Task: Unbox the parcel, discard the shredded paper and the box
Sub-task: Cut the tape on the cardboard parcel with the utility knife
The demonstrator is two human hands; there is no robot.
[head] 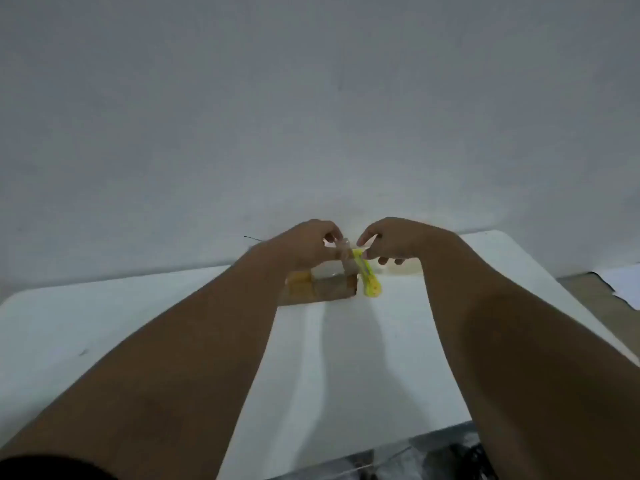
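While both arms stretch forward, left hand (308, 242) and right hand (391, 239) pinch clear tape (343, 245) above box (332, 287)

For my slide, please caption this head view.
Both hands, left hand and right hand, work at a cardboard box on a white table.

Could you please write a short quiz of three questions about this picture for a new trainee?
1. True or false: the cardboard box stands on the white table.
2. Which colour is the long object beside the box? A) red B) yellow C) black
3. Fill in: both hands meet above the ____.

Key:
1. True.
2. B; it lies at the box's right side, under the right hand.
3. Box; the left hand and the right hand pinch something pale over it. The picture is too blurred to tell what it is.
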